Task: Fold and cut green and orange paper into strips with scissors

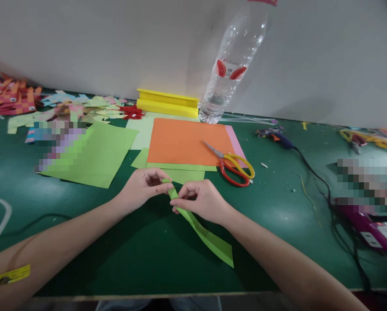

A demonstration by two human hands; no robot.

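Between my two hands is a long green paper strip [204, 235], its free end hanging toward the table's front edge. My left hand [146, 185] pinches the strip's upper end between thumb and fingers. Just below that, my right hand [201, 201] grips it too, thumb on top. Behind my hands lies a stack of coloured sheets with an orange sheet [183, 140] uppermost. Scissors [232, 166] with red and yellow handles rest on the stack's right corner, blades pointing left. A loose green sheet [107, 155] lies to the left.
A tilted-looking plastic bottle [227, 69] stands by the wall beside a folded yellow piece [167, 103]. Paper scraps [93, 103] and woven red-orange pieces [10, 97] pile at the back left. On the right are a corded glue gun [279, 139] and a magenta device [368, 229].
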